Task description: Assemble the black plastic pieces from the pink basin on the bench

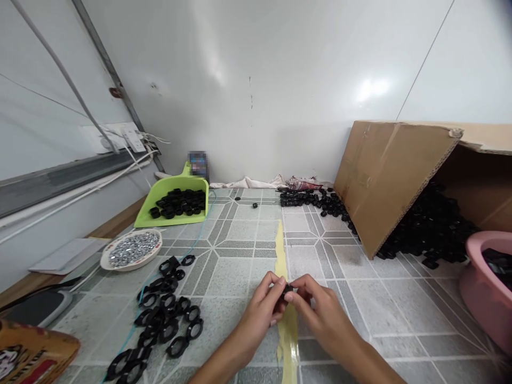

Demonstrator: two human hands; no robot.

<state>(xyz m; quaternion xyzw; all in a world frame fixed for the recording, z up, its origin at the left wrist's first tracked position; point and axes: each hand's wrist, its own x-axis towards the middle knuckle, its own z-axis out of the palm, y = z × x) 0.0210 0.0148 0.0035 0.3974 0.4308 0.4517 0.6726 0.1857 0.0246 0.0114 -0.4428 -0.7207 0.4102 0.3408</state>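
My left hand [263, 303] and my right hand [318, 308] meet at the front middle, above a yellow strip [281, 255] stuck along the tiled surface. Between their fingertips is a small black part [287, 289]; the fingers cover most of it, so its full shape is hidden. Both hands are closed on it with thumbs and forefingers. To the left of my left hand lies a loose group of black rings [168, 330], some flat and some leaning on each other. A white dish [104, 260] of small shiny metal pieces [134, 249] stands behind them.
A lime-green dustpan [144, 213] holds black parts at the back left. On the right, a tipped cardboard box [384, 176] spills black parts [434, 229], beside a pink tub [476, 277]. More black parts [304, 199] lie by the wall. An orange packet [38, 352] sits front left.
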